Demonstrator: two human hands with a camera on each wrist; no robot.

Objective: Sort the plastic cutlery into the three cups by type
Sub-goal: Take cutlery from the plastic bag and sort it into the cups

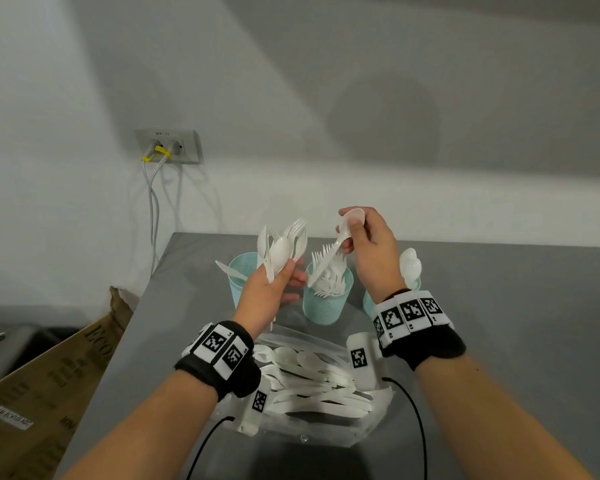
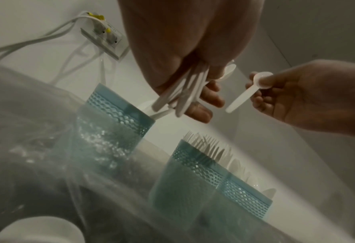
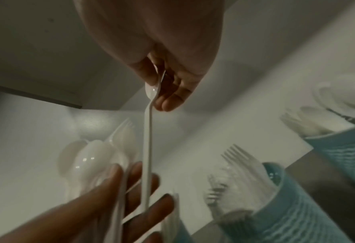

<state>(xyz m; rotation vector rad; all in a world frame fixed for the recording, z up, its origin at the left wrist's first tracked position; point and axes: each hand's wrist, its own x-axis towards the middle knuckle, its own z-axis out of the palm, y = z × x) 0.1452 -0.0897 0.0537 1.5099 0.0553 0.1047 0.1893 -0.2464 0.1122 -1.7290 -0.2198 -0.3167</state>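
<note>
Fingers of the right hand (image 1: 368, 247) pinch one white spoon (image 1: 340, 237) by its bowl end, thumb on the bowl, handle hanging down-left toward the middle cup (image 1: 326, 303). Fingers of the left hand (image 1: 274, 289) are wrapped round a mixed bundle (image 1: 284, 249) of cutlery, heads up: mostly spoons w/ at least one fork sticking out the top; handles poke out below the palm in the left wrist view.

Step in hand, as I read it: one spoon singled out, held in the air between the bundle and the cups, not yet dropped. Spoon is well above the desk (image 1: 499, 306), touching no cup.

Cups: three teal ones w/ a perforated band near the rim, in a row at the back of the desk. Left cup (image 1: 239, 271) is partly behind the left hand, a knife or two leaning out. Middle cup is packed w/ forks, tines up. Right cup (image 1: 371, 299), mostly hidden behind the right wrist, shows spoon bowls above its rim.

Next move prob. calls for carrying the spoon right, past the fork cup, over to the spoon cup, then letting it slide in handle first. Risk: the handle tip hangs close to the fork tines, could snag.

Rest of the stock: clear plastic bag (image 1: 309, 386) near the desk's front edge, under the wrists, w/ plenty of white pieces inside, so sorting looks far from done.
</note>
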